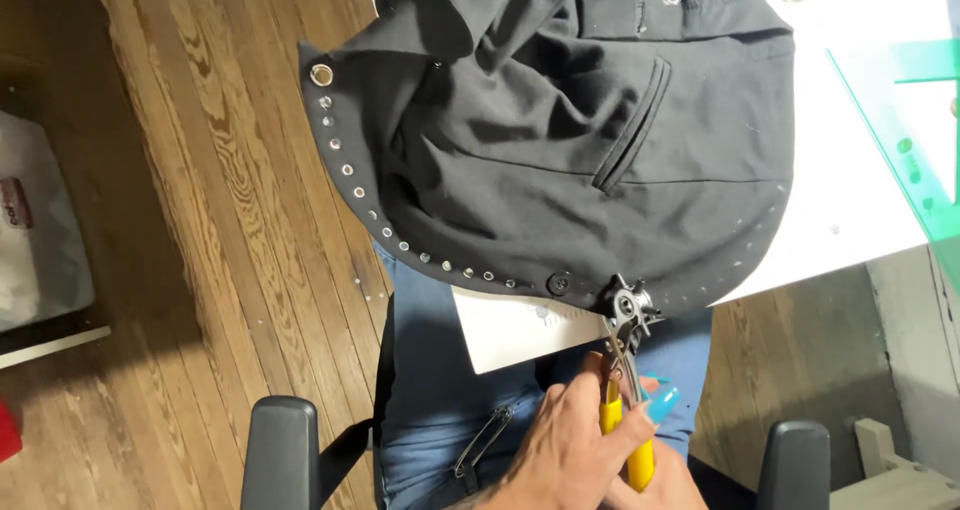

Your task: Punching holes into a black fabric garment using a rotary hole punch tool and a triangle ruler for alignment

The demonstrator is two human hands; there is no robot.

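Looking from the left, wooden floor (200, 220) runs under a black chair armrest (281, 450). The black jacket (560, 130) hangs off the white table (850, 200), a curved row of silver eyelets (400, 245) along its hem. Left hand (565, 450) comes up from below, fingers wrapped around the yellow-handled punch pliers (625, 390), whose head bites the hem edge. Right hand (670, 480) sits beneath the handles; its grip can't be made out.

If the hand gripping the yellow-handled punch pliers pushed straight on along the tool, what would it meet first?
Probably the hem of the black jacket: the hand points up the pliers, whose head already sits at that studded edge. Which hand it is isn't clear.
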